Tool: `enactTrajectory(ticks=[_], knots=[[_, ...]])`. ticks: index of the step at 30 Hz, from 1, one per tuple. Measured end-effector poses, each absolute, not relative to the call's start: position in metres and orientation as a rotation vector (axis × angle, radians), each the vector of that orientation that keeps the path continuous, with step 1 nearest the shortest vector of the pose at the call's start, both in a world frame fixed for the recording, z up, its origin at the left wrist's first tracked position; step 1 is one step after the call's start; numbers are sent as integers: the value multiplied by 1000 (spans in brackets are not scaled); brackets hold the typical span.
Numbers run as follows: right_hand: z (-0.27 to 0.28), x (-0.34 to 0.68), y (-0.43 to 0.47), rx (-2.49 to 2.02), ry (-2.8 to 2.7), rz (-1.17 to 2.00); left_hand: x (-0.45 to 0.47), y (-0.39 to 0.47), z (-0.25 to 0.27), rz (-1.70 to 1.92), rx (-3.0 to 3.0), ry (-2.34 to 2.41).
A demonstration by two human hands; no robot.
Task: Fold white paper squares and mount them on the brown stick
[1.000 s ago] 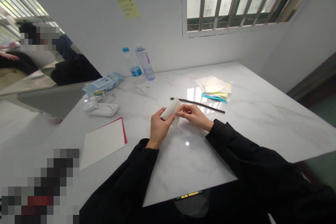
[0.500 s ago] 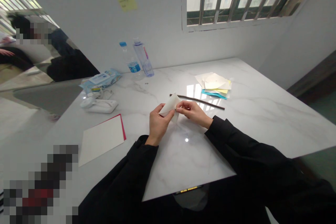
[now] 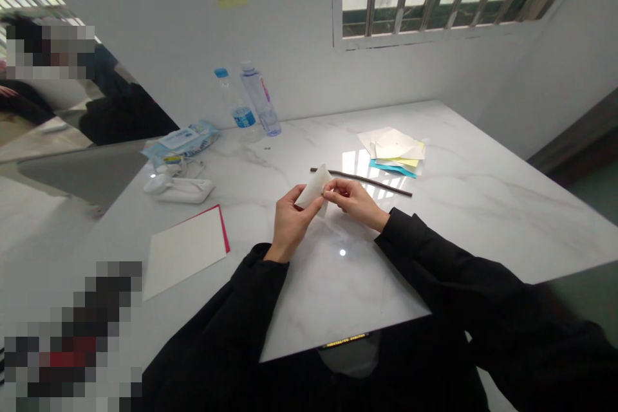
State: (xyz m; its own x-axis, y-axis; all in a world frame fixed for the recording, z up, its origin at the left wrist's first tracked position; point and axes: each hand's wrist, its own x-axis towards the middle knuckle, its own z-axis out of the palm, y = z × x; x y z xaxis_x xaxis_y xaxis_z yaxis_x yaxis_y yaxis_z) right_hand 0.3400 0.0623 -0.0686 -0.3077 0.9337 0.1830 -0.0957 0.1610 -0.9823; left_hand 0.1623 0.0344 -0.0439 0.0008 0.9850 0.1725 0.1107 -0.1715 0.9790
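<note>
A small piece of folded white paper [image 3: 313, 188] is held up above the marble-patterned table [image 3: 357, 296]. My left hand [image 3: 293, 219] grips its lower left part, the thumb pressed across the front. At the paper's right edge my right hand [image 3: 355, 201] pinches with thumb and fingertips, close to the left thumb tip. Whether something tiny sits between those fingertips cannot be made out. Just behind the hands lies a thin dark brown stick [image 3: 381, 185], slanting down to the right; the paper covers part of its left end.
Paper scraps [image 3: 393, 148] in white, yellow and blue lie at the back right. On the left are white sheets over a red one [image 3: 188, 251], a white device [image 3: 186, 190], a wipes pack [image 3: 181, 141] and two plastic bottles [image 3: 261, 100]. Another person [image 3: 103, 96] sits beyond the partition.
The whole view has shifted slightly, so everything appears a little higher. Both hands keep their hold on the paper, with hardly any change in their pose.
</note>
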Motion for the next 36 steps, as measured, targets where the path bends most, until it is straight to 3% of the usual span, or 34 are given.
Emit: enactTrajectory(ticks=[17, 36], knots=[[-69, 347, 66, -910, -1442, 1395, 153, 44, -41, 1209, 1002, 895], [-50, 350, 54, -858, -1461, 1554, 142, 51, -52, 1164, 1268, 891]])
